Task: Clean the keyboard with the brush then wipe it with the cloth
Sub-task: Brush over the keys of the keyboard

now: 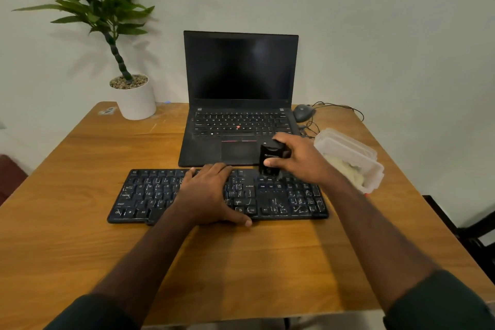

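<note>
A black keyboard (289, 198) lies across the middle of the wooden table (241, 262). My left hand (209, 195) rests flat on the keyboard's middle, fingers spread over the keys and thumb at its front edge. My right hand (297, 161) grips a black brush (270, 159) and holds it upright, its lower end touching the keyboard's upper right keys. A pale cloth (345, 169) lies inside a clear plastic container (351, 153) to the right of the keyboard.
An open black laptop (239, 96) stands just behind the keyboard. A grey wired mouse (302, 112) and its cable lie at the back right. A potted plant in a white pot (136, 99) stands at the back left corner.
</note>
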### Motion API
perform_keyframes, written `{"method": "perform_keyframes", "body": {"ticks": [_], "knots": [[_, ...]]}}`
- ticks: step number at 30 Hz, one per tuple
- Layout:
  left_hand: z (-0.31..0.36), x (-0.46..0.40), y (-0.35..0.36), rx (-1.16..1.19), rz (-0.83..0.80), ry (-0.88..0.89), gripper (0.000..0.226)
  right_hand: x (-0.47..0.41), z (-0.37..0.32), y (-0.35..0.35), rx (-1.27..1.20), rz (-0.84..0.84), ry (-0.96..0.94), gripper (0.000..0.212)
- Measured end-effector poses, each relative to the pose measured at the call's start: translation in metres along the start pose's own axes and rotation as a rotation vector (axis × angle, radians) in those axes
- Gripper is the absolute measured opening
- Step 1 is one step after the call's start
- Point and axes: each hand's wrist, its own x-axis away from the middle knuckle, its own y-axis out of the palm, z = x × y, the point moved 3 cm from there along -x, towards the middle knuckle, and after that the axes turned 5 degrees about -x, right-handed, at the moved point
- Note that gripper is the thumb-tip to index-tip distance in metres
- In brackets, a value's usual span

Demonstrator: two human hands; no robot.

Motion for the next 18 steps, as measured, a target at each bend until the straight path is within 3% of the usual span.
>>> {"method": "perform_keyframes", "body": {"ticks": [4,8,13,18], "knots": [[0.001,0.002,-0.003,0.008,0.019,0.011,0.139,-0.005,-0.007,0.027,-0.024,0.064,-0.082,0.029],[-0.006,0.007,-0.002,0.017,0.018,0.005,0.140,-0.002,-0.012,0.010,-0.030,0.102,-0.097,0.029],[-0.012,0.012,0.000,0.003,-0.011,-0.013,0.141,0.002,-0.004,-0.003,0.026,-0.014,-0.004,0.026],[-0.010,0.012,0.000,0.010,0.008,-0.010,0.141,-0.006,-0.013,0.043,0.001,0.047,-0.076,0.031]]}}
